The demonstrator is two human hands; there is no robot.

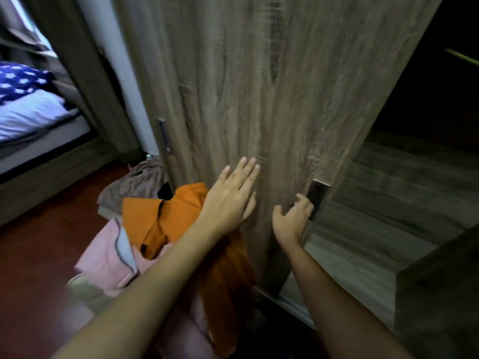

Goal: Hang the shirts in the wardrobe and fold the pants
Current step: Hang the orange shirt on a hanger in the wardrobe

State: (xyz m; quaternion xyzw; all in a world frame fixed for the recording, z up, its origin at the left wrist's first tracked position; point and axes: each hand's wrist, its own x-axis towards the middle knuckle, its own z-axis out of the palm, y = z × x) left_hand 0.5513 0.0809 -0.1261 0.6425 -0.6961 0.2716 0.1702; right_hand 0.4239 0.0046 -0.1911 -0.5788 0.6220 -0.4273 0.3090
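Observation:
A wood-grain sliding wardrobe door (259, 86) fills the middle of the view. My left hand (233, 193) lies flat against its face with fingers straight. My right hand (294, 216) has its fingers curled into the recessed metal handle (317, 195) at the door's right edge. To the right the wardrobe interior (388, 203) stands dark, with wooden shelves. A heap of clothes sits low on the left: an orange shirt (166, 216), a pink garment (108, 257) and a brownish one (137, 182).
A bed (33, 117) with star-patterned blue bedding stands at the far left on a red-brown floor (39, 268). A second recessed handle (163, 134) shows on the door's left edge. A wooden panel (440, 294) juts in at the lower right.

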